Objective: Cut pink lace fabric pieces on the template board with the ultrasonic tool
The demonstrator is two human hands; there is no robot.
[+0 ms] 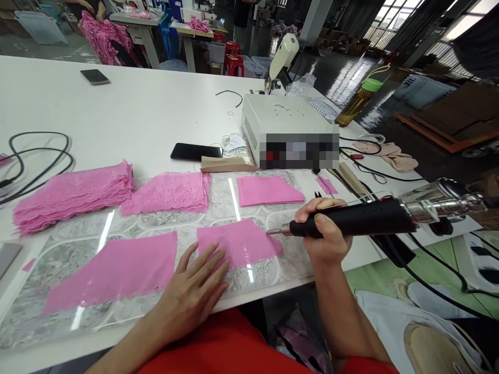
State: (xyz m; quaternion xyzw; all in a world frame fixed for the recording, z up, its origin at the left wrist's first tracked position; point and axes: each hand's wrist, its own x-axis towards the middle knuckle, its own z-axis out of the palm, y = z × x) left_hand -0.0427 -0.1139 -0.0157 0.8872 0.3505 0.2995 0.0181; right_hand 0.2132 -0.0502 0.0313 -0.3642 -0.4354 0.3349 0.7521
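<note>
My left hand [197,288] lies flat with fingers spread, its fingertips pressing the near edge of a small pink fabric piece [244,241] on the patterned glass mat [273,270]. My right hand [325,234] is wrapped round the black grip of a handheld cutting tool [362,219] with a chrome rear body. The tool's thin metal tip [275,232] rests at the right edge of that fabric piece. A larger pink fabric piece [117,272] lies to the left of my left hand.
Stacks of pink lace [74,195] [169,192] and a pink fabric stack [267,189] lie behind. A white control box [290,130], a black phone [196,151], another phone [94,77], black cables [35,161], a bottle [360,98] sit on the white table.
</note>
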